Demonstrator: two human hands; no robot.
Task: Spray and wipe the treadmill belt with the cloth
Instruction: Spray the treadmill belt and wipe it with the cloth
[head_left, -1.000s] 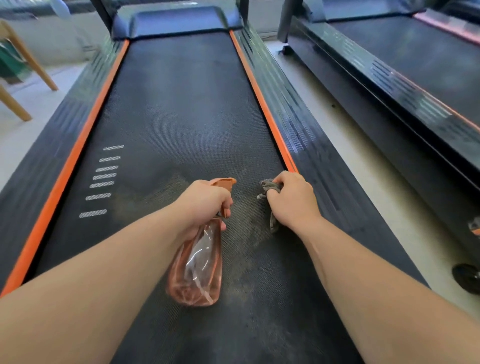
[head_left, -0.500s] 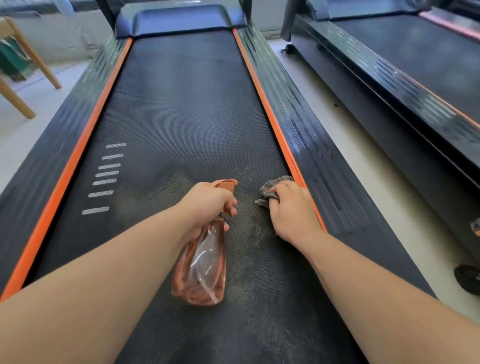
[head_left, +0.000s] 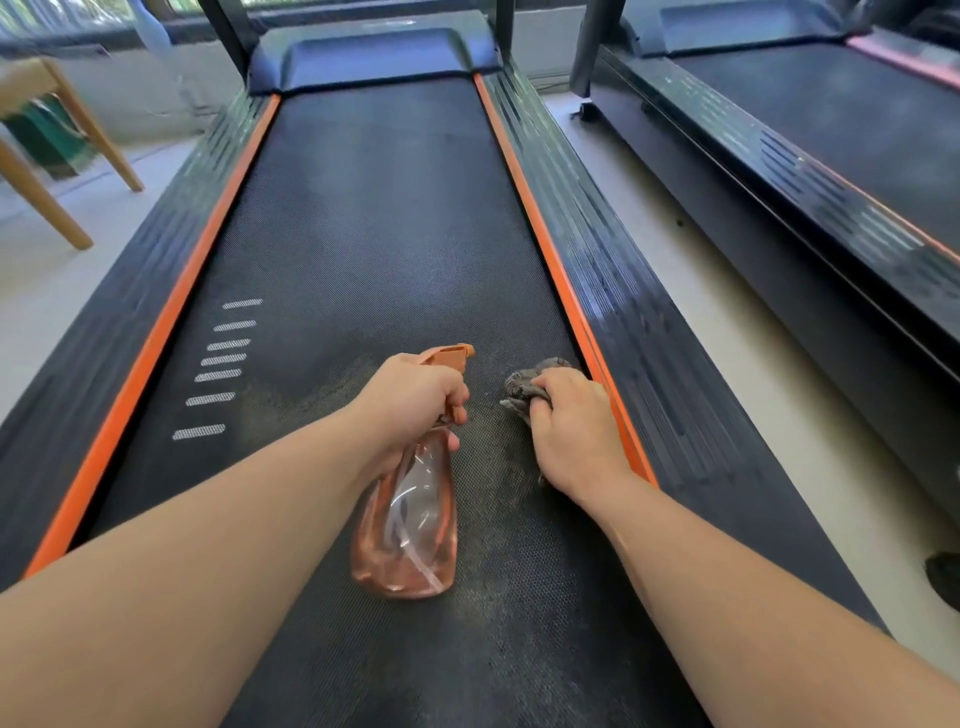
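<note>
The black treadmill belt (head_left: 374, 218) runs away from me between two orange strips. A dusty, damp patch lies on it around my hands. My left hand (head_left: 415, 405) grips the neck of a clear orange spray bottle (head_left: 408, 530), nozzle pointing forward, bottle body hanging above the belt. My right hand (head_left: 569, 426) holds a crumpled grey cloth (head_left: 524, 384) down on the belt beside the right orange strip (head_left: 550, 270). Most of the cloth is hidden under that hand.
A second treadmill (head_left: 841, 135) stands to the right across a strip of pale floor (head_left: 727, 338). Wooden chair legs (head_left: 78, 156) stand at the far left. White stripe marks (head_left: 218, 364) sit on the belt's left side. A dark object (head_left: 945, 577) lies at the right edge.
My right hand has slid the cloth a little forward and rightward toward the orange strip. The left hand keeps the spray bottle in nearly the same place.
</note>
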